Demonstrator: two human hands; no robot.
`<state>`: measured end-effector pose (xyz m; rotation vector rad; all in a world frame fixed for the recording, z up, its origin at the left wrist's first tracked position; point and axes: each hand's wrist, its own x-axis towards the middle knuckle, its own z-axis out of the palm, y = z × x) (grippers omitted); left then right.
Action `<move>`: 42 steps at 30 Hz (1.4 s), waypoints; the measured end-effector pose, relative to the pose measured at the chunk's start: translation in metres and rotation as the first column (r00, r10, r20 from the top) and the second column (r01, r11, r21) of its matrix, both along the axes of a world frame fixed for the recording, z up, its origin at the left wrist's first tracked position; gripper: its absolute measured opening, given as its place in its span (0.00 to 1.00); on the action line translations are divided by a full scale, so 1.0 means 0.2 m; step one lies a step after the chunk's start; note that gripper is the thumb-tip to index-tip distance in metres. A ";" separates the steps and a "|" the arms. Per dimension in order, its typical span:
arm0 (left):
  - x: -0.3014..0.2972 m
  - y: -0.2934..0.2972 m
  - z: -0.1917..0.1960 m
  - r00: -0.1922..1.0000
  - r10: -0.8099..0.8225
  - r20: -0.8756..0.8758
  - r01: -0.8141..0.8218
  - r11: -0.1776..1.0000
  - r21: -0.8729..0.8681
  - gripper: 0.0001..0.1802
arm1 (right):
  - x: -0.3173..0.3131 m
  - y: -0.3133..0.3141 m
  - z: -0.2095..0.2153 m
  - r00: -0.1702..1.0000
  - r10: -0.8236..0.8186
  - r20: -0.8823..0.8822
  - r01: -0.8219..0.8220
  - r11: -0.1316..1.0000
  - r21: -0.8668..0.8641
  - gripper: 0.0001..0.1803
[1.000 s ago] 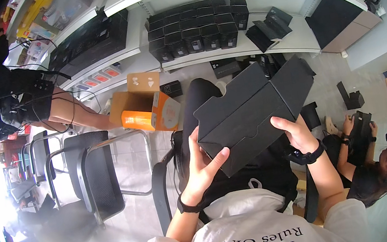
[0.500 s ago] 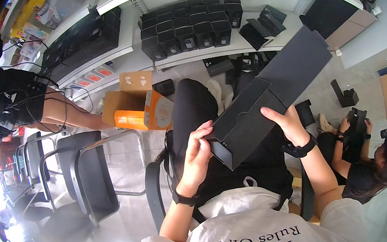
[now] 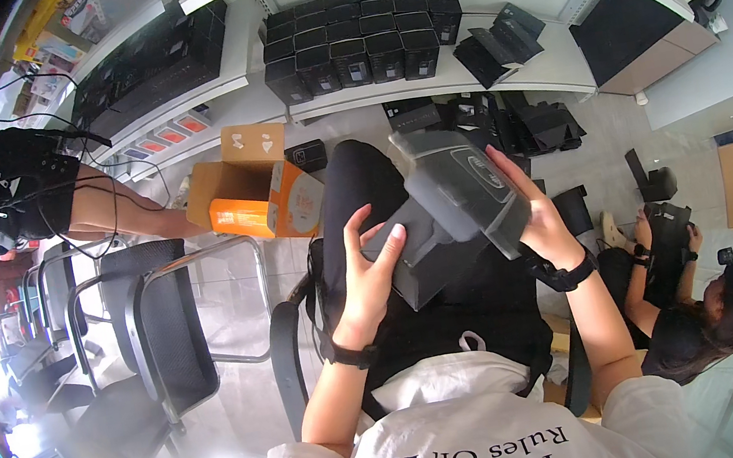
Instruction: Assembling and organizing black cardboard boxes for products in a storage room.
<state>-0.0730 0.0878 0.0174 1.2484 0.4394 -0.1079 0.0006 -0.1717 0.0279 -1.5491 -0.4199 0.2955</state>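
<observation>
Over my lap is a black folding cardboard box (image 3: 424, 263), partly unfolded and tilted, its far panel smeared by motion. My left hand (image 3: 371, 271) grips the box's near left end, thumb on top and fingers round the edge. My right hand (image 3: 540, 214) is closed on the right edge of the blurred panel (image 3: 464, 181), which stands up from the rest and shows a light outlined marking. Most of my right fingers are hidden behind it.
An open orange carton (image 3: 252, 210) stands on the floor ahead left, beside a mesh-backed chair (image 3: 163, 326). Rows of black boxes (image 3: 351, 62) fill the shelf ahead. More folded black cardboard (image 3: 549, 121) lies beneath it. At right, a co-worker (image 3: 715, 310) handles another black box.
The long black box has been folded or turned: its far panel has swung back toward me and left. My right hand has moved up to the panel's edge; my left stays near the same end.
</observation>
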 end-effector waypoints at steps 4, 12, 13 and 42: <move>0.03 -0.02 -0.03 0.996 0.017 -0.088 -0.008 0.995 0.104 0.37 | 0.03 -0.03 -0.04 0.993 0.033 -0.110 -0.021 0.994 0.105 0.50; 0.00 -0.06 0.03 0.992 -0.126 0.008 0.124 0.985 0.118 0.45 | 0.03 -0.01 -0.04 0.967 -0.212 -0.141 0.204 0.977 -0.067 0.40; 0.01 -0.05 0.04 0.989 -0.145 0.010 0.143 0.983 0.115 0.45 | 0.04 0.00 -0.05 0.960 -0.248 -0.133 0.241 0.968 -0.067 0.38; 0.03 -0.03 0.16 0.930 -0.211 0.301 0.174 0.974 0.144 0.38 | 0.11 -0.01 0.02 0.874 -0.024 -0.485 0.175 0.947 0.269 0.33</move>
